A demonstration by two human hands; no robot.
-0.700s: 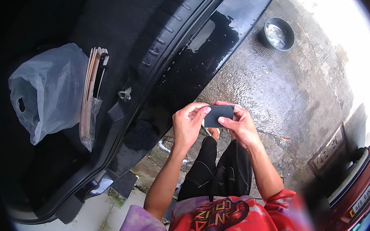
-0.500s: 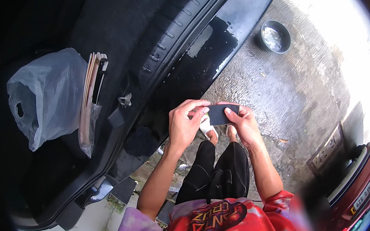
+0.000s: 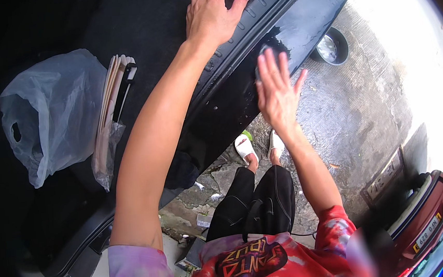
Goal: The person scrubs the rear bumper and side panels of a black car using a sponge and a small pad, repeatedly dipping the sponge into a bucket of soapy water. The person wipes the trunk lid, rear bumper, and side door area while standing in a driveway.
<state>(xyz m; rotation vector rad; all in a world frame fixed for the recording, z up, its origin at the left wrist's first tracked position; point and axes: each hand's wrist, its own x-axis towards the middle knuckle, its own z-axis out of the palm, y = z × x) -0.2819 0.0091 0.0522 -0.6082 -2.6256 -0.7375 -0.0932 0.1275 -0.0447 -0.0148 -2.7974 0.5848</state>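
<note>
My left hand (image 3: 212, 17) rests on the black rear sill (image 3: 258, 5) of the open car trunk, fingers bent and thumb apart. My right hand (image 3: 278, 90) is blurred, with fingers outstretched over the wet black bumper (image 3: 232, 111); a small item under its fingertips is mostly hidden, too unclear to identify. Left of my arms, in the trunk, lie a translucent plastic bag (image 3: 53, 112) and a bundle of pale wooden strips with a black piece (image 3: 108, 92), partly in clear plastic.
A dark bucket (image 3: 329, 46) with pale contents stands on the wet concrete (image 3: 364, 101) beside the bumper. My feet in white sandals (image 3: 245, 147) are below. At lower right are a metal plate on the ground (image 3: 383, 178) and a red car (image 3: 428, 216).
Both hands have parted and moved up from before my waist: the left onto the trunk sill, the right onto the bumper. The dark flat piece they held is now out of clear view.
</note>
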